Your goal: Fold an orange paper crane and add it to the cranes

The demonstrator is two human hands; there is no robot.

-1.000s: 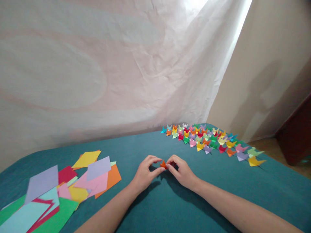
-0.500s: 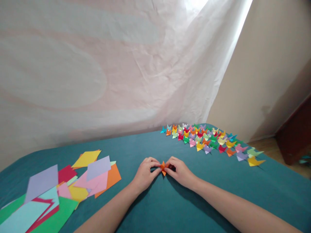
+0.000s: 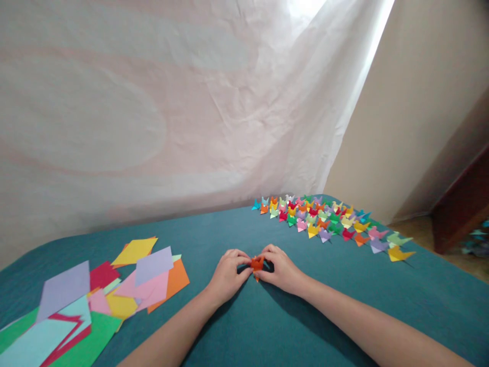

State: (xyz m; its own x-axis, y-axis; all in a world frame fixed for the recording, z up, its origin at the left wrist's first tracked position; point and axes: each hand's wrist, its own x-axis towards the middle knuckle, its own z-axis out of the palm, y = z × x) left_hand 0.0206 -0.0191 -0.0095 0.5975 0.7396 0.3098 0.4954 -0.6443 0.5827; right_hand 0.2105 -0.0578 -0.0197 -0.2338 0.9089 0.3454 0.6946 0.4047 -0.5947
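Note:
A small orange origami bird [image 3: 257,264] is between my two hands, just over the middle of the table. My left hand [image 3: 232,272] pinches its left side with thumb and fingers. On its right side, my right hand [image 3: 281,270] grips it the same way, thumb below and fingers above. The fingertips cover the bird's edges, so its full shape is partly hidden.
Rows of colourful folded paper birds [image 3: 313,231] stand on the green tablecloth [image 3: 214,229] at the far right. Loose sheets of coloured paper [image 3: 69,285] lie overlapping on the left. A pale curtain [image 3: 191,102] hangs behind the table.
The orange bird shows a broader face between my fingers than before. My right thumb has shifted slightly down and left along it; both hands stay in about the same place.

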